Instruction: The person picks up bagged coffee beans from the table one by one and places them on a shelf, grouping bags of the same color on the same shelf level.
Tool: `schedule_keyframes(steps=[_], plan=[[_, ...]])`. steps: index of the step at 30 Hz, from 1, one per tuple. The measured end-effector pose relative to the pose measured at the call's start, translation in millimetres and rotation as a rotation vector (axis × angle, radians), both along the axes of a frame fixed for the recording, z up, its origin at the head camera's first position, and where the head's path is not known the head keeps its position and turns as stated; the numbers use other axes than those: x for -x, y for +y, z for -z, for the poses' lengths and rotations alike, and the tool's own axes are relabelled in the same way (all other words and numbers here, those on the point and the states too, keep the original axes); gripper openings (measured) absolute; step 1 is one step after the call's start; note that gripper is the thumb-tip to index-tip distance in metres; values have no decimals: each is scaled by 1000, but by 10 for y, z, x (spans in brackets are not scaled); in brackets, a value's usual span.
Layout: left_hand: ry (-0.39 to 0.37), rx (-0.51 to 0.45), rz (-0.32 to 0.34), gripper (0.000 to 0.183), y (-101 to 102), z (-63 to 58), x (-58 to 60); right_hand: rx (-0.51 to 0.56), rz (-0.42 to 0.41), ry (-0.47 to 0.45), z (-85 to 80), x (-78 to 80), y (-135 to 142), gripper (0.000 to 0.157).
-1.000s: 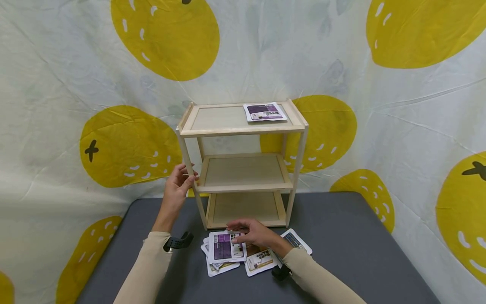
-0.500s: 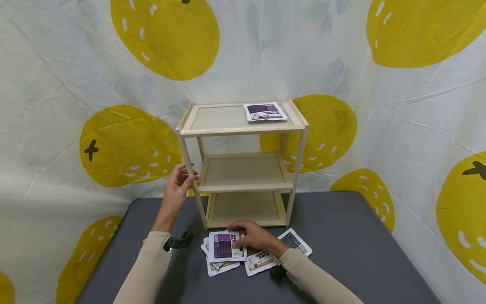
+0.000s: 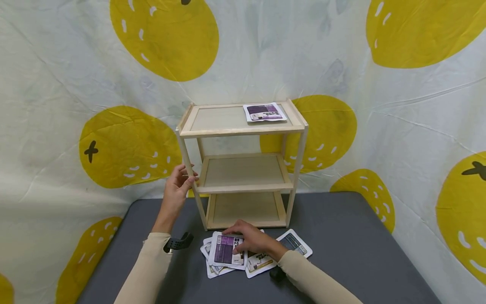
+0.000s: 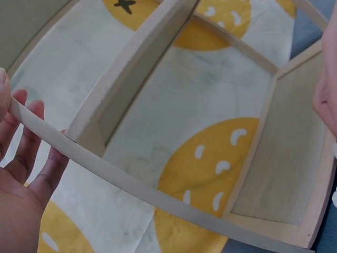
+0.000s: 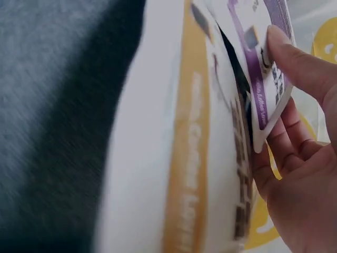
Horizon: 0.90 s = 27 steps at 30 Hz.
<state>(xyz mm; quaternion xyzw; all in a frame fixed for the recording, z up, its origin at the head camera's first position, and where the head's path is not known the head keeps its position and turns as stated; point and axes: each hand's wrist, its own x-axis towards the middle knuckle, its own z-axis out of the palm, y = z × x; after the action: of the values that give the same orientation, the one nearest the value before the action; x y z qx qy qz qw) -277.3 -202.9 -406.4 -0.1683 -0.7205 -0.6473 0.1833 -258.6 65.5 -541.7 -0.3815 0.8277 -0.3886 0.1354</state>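
My left hand point(image 3: 176, 188) holds the front left post point(image 3: 185, 153) of a small three-tier wooden shelf point(image 3: 245, 169). In the left wrist view its fingers lie behind the post and the thumb is at the near side. My right hand point(image 3: 253, 240) pinches a white and purple coffee packet point(image 3: 224, 250) by its right side. The right wrist view shows the thumb on the packet's printed face and the other fingers behind it. Below lie several more packets, partly covered; one has a yellow band point(image 5: 192, 132) with coffee lettering.
Another purple packet point(image 3: 264, 112) lies on the top tier at the right. A packet with a dark label point(image 3: 294, 242) rests to the right of my right wrist. The grey table point(image 3: 334, 236) meets a fruit-print cloth point(image 3: 410, 126) behind the shelf.
My right hand has closed on the purple packet, which has shifted slightly toward me and tilted. The left hand stays on the post.
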Motion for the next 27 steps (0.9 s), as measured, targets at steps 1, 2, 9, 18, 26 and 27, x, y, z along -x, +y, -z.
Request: schedule_keyframes(steps=[1, 2, 9, 18, 26, 27], plan=[[1, 0, -1, 41, 0, 2, 0, -5, -8, 15, -3, 4, 1, 59], [1, -2, -1, 40, 1, 2, -1, -15, -13, 26, -9, 9, 3, 58], [7, -14, 3, 40, -3, 16, 15, -39, -89, 74, -99, 22, 46, 45], [7, -11, 10, 39, -4, 17, 16, -33, -206, -28, -156, -9, 179, 26], [2, -8, 2, 38, 1, 13, 9, -18, -211, -69, -145, -41, 302, 18], [1, -10, 2, 38, 1, 12, 7, -4, -199, -85, -145, -47, 319, 19]])
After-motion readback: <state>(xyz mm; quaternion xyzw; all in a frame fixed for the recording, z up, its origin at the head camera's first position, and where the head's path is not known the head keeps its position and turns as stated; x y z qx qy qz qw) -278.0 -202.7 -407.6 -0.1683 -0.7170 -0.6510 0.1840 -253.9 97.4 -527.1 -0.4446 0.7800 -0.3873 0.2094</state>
